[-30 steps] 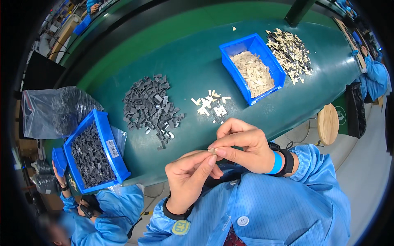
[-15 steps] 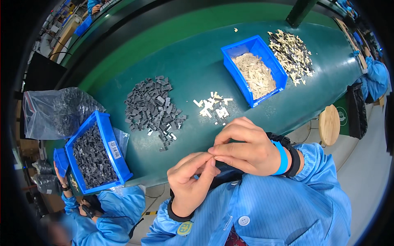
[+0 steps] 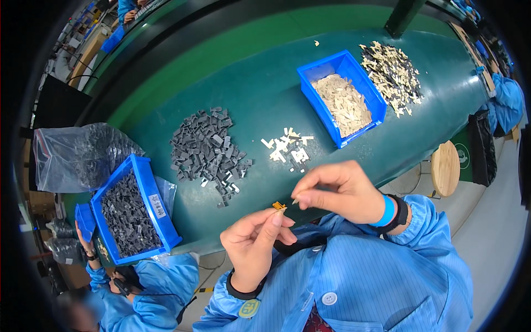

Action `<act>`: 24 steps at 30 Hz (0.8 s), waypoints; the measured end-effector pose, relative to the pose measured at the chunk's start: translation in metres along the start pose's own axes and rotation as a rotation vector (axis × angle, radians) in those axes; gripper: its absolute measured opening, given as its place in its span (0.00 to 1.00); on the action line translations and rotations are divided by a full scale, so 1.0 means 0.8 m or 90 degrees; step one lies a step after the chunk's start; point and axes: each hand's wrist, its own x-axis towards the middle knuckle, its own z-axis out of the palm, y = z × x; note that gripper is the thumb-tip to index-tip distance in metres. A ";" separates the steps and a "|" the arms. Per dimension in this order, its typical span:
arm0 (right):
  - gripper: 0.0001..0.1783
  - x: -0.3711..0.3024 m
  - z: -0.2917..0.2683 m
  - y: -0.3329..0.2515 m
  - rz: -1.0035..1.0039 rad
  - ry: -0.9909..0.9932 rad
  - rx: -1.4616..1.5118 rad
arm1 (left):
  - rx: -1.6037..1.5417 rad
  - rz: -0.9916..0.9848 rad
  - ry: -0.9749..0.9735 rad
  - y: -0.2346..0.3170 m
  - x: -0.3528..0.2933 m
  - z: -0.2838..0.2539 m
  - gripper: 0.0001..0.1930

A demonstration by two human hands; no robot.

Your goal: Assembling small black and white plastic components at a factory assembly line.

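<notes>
Near the table's front edge, my left hand (image 3: 251,243) is closed in a pinch, thumb against forefinger. A tiny plastic part (image 3: 279,206) with an amber-orange face sticks out of its fingertips. Just to the right and a little higher, my right hand (image 3: 348,193) also pinches; a small pale sliver may show at its fingertips, too small to name. The hands are apart. Beyond them lies a small scatter of cream strips and dark pieces (image 3: 289,146). Left of that spreads a heap of dark grey plastic parts (image 3: 202,146).
A blue bin (image 3: 316,105) of beige strips stands at the back right, beside a mixed cream-and-black pile (image 3: 392,77). Another blue bin (image 3: 159,207) with black parts is at left, near a clear plastic bag (image 3: 61,160). A co-worker (image 3: 144,293) sits at lower left; a round wooden stool (image 3: 445,169) stands right.
My hands, touching at the fingertips before, have come apart, the right one moving right and slightly up. The amber-faced part now shows in my left fingers.
</notes>
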 end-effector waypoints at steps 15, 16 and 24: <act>0.07 0.000 0.014 0.015 -0.042 -0.023 -0.037 | 0.089 0.017 0.000 -0.005 0.003 0.000 0.06; 0.06 0.002 0.014 0.013 -0.067 -0.033 -0.048 | 0.069 0.039 0.016 -0.005 0.004 0.001 0.06; 0.05 0.003 0.016 0.013 0.040 -0.042 0.076 | 0.091 0.116 0.061 -0.008 0.008 -0.004 0.06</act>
